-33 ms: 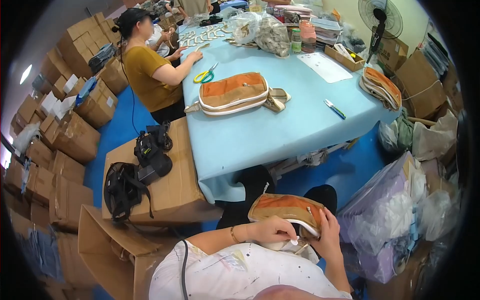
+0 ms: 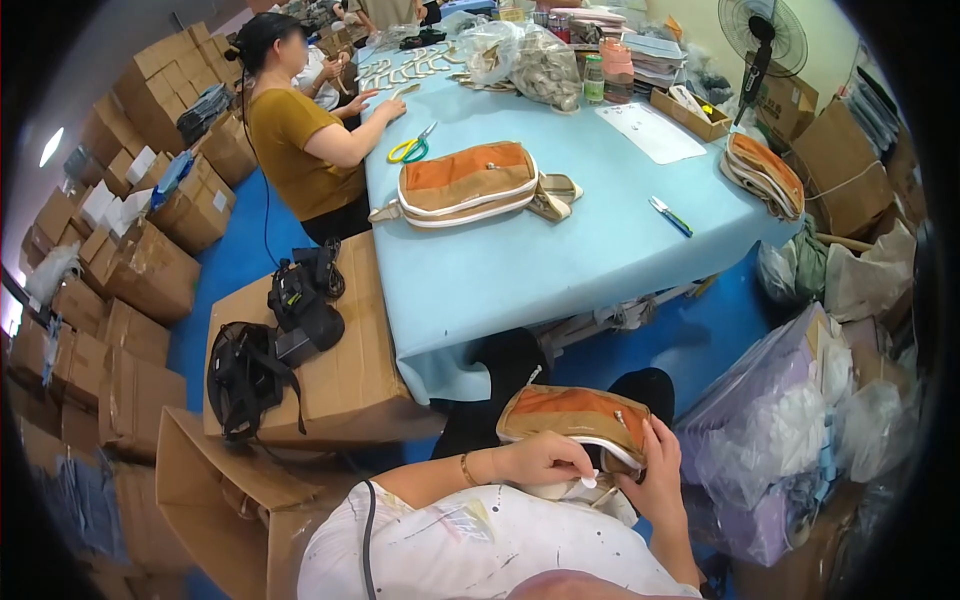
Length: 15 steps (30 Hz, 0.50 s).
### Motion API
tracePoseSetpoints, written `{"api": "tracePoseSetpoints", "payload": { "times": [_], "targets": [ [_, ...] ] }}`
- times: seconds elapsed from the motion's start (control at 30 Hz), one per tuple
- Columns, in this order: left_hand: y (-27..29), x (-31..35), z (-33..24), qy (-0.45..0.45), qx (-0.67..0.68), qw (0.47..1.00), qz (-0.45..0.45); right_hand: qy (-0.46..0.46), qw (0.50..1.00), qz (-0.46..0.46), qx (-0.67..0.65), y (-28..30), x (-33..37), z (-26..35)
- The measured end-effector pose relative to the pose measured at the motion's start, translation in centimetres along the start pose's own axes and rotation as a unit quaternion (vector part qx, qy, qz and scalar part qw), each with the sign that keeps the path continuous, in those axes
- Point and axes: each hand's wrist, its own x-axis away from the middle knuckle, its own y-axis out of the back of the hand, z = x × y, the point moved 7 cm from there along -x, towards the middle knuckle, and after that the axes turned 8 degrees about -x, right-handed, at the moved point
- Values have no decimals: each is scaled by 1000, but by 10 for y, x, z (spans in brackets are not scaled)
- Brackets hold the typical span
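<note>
An orange and tan zippered bag (image 2: pixel 575 412) with white piping lies across my lap, its near side open. My right hand (image 2: pixel 655 468) grips its right end, thumb at the opening edge and fingers over the outside. Just before that opening, my left hand (image 2: pixel 548 460) is closed in a pinch on a small white piece (image 2: pixel 590 481), too small to make out further. Pale lining or strap material (image 2: pixel 560 491) shows beneath the left hand, partly hidden by it. A zipper pull hangs on the bag's front near my right fingers.
On the blue-covered table (image 2: pixel 480 290) lie a similar bag (image 2: pixel 465 185), yellow-green scissors (image 2: pixel 410 148) and thread snips (image 2: pixel 670 216). Another bag (image 2: pixel 762 175) sits at the right edge. A co-worker (image 2: pixel 300 130) works at the left side. Black gear (image 2: pixel 300 310) rests on a carton; wrapped bundles (image 2: pixel 770 440) stand right.
</note>
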Motion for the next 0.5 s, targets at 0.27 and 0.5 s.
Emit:
{"api": "tracePoseSetpoints", "payload": {
  "times": [0.27,0.5],
  "targets": [
    [3,6,6,37,-43,998,-37,-18,962,57,-266,-25,0,23],
    [-13,17,-14,-15,-93,992,-81,-12,957,16,-289,-24,22,27]
  ]
}}
